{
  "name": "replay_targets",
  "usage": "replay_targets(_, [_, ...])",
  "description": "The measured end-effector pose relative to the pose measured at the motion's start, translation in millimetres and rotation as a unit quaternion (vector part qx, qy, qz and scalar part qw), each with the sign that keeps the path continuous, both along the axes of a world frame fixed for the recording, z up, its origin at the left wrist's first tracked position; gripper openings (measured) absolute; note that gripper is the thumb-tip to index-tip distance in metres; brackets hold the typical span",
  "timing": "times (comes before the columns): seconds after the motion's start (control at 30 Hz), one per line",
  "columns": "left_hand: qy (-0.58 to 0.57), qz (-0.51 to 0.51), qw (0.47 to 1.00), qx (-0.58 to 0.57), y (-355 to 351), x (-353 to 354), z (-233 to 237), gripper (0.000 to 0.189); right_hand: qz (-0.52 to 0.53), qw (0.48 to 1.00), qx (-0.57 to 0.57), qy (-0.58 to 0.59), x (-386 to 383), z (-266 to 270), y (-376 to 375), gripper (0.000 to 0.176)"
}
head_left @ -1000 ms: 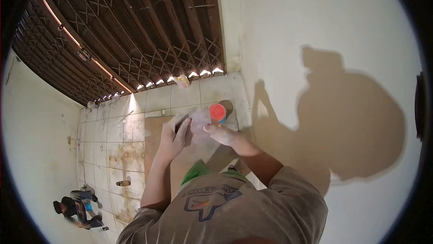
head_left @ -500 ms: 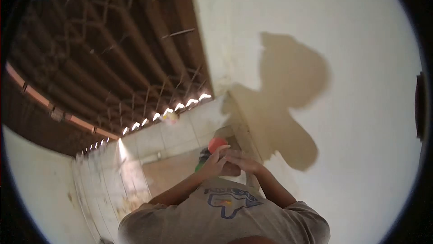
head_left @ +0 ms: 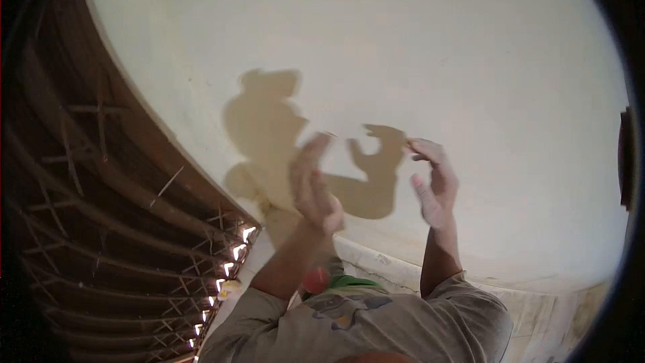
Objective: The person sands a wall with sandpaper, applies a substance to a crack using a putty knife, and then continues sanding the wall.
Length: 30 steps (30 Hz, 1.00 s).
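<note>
My left hand (head_left: 314,185) is raised in front of the pale wall, fingers stretched upward and somewhat blurred. To the right, my right hand (head_left: 438,185) is up too, its fingers curved and its thumb apart, with nothing visible between them. A wide gap separates the hands. Beside my left forearm, just above the grey shirt (head_left: 416,326), a round red thing (head_left: 315,280) shows; what supports it is hidden. Green material (head_left: 355,282) lies to its right, partly covered by the shirt.
A pale wall (head_left: 470,61) fills most of the view and carries shadows of a head and hand. Dark corrugated roofing (head_left: 101,202) with crossed strips is at the left, with bright gaps along its edge. A dark object (head_left: 626,158) stands at the far right edge.
My hands have moved up and apart from their place together near the red thing. The view has turned, so the wall fills more of it, and the red thing appears lower.
</note>
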<state>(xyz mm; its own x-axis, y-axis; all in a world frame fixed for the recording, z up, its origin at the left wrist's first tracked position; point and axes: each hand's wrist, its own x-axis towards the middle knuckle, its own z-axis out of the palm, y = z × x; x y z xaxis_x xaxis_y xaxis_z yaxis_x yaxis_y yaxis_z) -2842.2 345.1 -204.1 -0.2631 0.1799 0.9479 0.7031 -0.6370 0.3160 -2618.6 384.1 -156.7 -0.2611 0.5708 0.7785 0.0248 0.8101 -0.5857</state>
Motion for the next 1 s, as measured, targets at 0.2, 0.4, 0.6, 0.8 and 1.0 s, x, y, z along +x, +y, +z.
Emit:
replay_targets(0.2, [-0.043,0.129,0.988,0.077,83.2,-37.2,128.6,0.035,-0.213,0.975,-0.049,-0.042,67.6,-0.8,39.7,0.013])
replay_targets(0.4, [0.143,0.021,0.982,-0.125,134.2,15.0,42.9,0.051,-0.297,0.953,0.024,-0.050,65.7,-25.6,45.3,0.006])
replay_targets(0.6, [0.161,-0.017,0.976,-0.147,138.1,-0.1,-106.1,0.051,-0.223,0.968,0.001,-0.115,83.6,-8.1,33.7,0.002])
replay_targets(0.8, [0.158,0.144,0.977,0.006,157.9,-54.8,85.1,0.042,-0.272,0.956,0.109,0.012,70.7,-24.4,49.9,0.021])
replay_targets(1.0, [0.125,0.085,0.988,-0.018,148.8,-14.2,18.5,0.045,-0.422,0.783,0.320,0.328,96.3,-86.2,74.0,0.025])
